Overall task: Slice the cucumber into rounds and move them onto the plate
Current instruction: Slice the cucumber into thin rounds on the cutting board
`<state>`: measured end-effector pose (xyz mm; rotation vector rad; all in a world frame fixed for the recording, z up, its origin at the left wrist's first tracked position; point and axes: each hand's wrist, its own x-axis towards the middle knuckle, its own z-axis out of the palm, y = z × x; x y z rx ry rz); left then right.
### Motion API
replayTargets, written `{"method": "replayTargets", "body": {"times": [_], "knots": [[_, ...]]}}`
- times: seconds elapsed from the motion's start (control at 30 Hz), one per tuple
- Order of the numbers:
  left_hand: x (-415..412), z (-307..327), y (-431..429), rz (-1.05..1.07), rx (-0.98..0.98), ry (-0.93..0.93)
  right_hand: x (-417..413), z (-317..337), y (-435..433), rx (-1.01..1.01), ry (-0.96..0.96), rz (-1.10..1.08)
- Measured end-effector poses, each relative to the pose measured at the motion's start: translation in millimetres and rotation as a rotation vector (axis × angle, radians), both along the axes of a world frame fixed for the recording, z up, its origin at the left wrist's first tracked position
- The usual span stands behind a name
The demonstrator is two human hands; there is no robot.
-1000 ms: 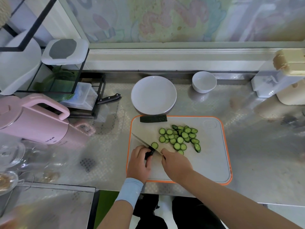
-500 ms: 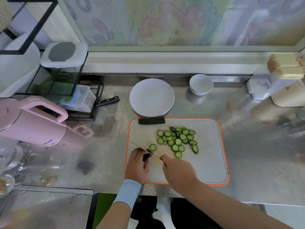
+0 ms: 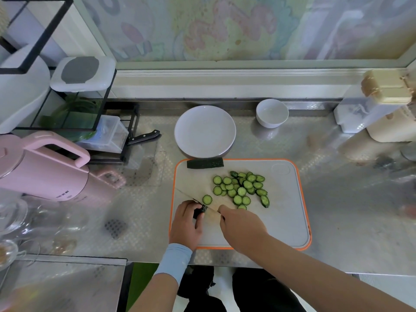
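On the orange-rimmed cutting board (image 3: 286,221), my left hand (image 3: 185,224) holds a short dark cucumber stub (image 3: 200,211) at the board's near left. My right hand (image 3: 242,228) grips a knife (image 3: 191,198) whose blade lies across the stub, pointing far-left. One fresh round (image 3: 207,199) lies just beyond the blade. A pile of several cucumber rounds (image 3: 242,188) sits in the middle of the board. Another cucumber piece (image 3: 205,163) lies at the board's far edge. The white plate (image 3: 204,131) stands bare just behind the board.
A small white bowl (image 3: 272,113) stands right of the plate. A second, black-handled knife (image 3: 144,136) lies by a black rack (image 3: 74,104) at the left. A pink kettle (image 3: 42,170) and glassware (image 3: 13,219) fill the near left; containers (image 3: 382,109) stand far right.
The knife blade has come down across the stub and one more round lies beside it. Both hands stay at the board's near left.
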<state>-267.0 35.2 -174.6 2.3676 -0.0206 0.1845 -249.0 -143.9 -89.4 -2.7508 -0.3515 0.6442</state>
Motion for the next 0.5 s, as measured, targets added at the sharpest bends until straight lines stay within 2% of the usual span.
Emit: {"method": "replayTargets", "body": {"times": [0.5], "knots": [[-1, 2, -3, -0.011, 0.011, 0.031, 12, -24, 10, 0.052, 0.101, -0.050]]}}
